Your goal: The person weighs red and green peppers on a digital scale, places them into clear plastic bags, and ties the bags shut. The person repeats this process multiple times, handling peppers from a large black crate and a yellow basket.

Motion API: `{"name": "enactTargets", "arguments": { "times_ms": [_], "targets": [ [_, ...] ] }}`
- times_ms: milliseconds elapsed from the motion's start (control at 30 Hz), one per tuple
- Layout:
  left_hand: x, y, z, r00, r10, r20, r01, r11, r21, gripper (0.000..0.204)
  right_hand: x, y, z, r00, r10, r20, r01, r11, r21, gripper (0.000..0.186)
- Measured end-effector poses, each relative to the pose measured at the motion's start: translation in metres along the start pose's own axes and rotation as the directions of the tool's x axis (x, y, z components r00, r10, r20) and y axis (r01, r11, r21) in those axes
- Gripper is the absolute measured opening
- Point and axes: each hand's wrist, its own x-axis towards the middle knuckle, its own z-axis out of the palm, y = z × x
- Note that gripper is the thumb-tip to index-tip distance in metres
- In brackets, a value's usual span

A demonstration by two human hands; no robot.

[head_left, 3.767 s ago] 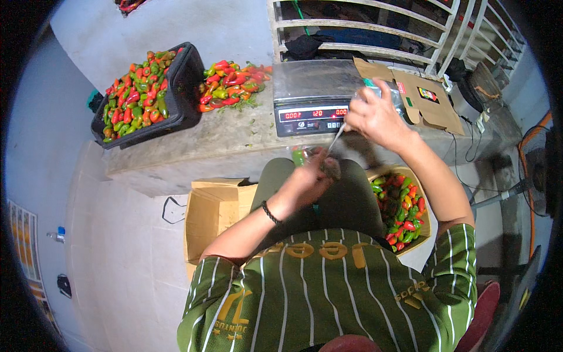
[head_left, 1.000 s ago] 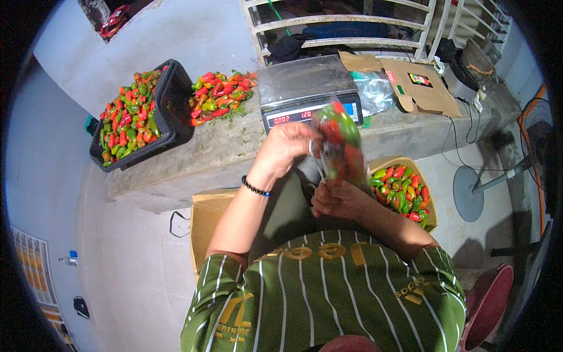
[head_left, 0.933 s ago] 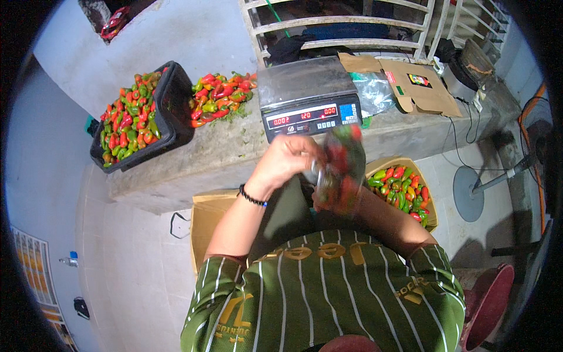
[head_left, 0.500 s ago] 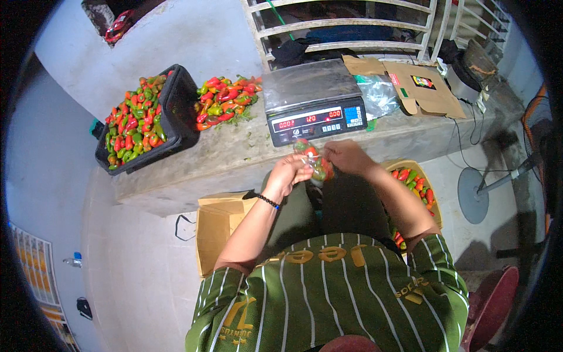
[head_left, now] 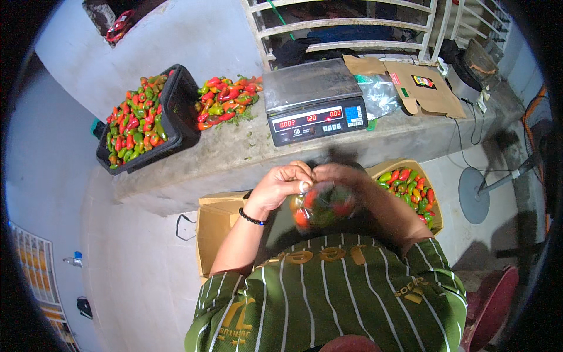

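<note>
I'm on the bag of peppers (head_left: pixel 321 206) now, see-through, red and green inside, smeared by blur, hanging just below the person's two hands and over the lap. Here's the left hand (head_left: pixel 277 188): thumb pressed against the fingers, no gap that I can see, nipping the top of the bag. And the right hand (head_left: pixel 341 174) comes in from the other side, fingertips up against the left ones, but it's too blurred for me; I can't tell how far its fingers are parted or whether they grip plastic. My read: this is closing up the filled bag, working at its neck. The next move, I judge, calls for the left pinch to hold firm while the right fingers tighten whatever secures the top.

Outward, then! Ahead on the concrete ledge (head_left: pixel 234 148) sits a digital scale (head_left: pixel 315 88), display lit. Left of it, a loose pepper heap (head_left: pixel 229 101), then a heaped, tilted black crate (head_left: pixel 180 105). By the right forearm, a pepper-filled carton (head_left: pixel 394 165); by the left, a cardboard box (head_left: pixel 218 220).
</note>
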Motion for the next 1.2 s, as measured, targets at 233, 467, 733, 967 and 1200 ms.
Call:
{"name": "enactTargets", "arguments": {
  "times_ms": [233,467,733,967,1200],
  "targets": [
    [0.024,-0.048,-0.033,0.851,-0.051,-0.523,0.131,0.984,0.117,0.01,-0.04,-0.129,-0.046,0.998,-0.015,-0.065,0.017,1.0,0.026,0.02],
    [0.019,-0.018,0.007,0.979,0.003,-0.202,-0.153,0.66,-0.735,0.01,-0.069,-0.12,0.016,0.977,-0.208,-0.054,0.205,0.828,0.521,0.022],
    [0.018,-0.036,-0.016,0.902,0.265,-0.341,0.079,0.674,0.734,0.005,-0.013,-0.069,-0.059,0.999,0.038,0.038,-0.041,0.994,0.099,0.021],
    [0.049,-0.022,-0.001,0.839,0.016,-0.544,-0.196,0.941,-0.275,0.003,-0.051,-0.159,-0.015,0.815,-0.401,-0.419,0.153,0.845,-0.512,0.011],
    [0.056,-0.041,0.0,0.775,-0.267,-0.573,-0.135,0.816,-0.562,0.01,-0.025,-0.123,-0.028,0.808,-0.371,-0.458,0.033,0.804,-0.594,0.013]
  ]
}}
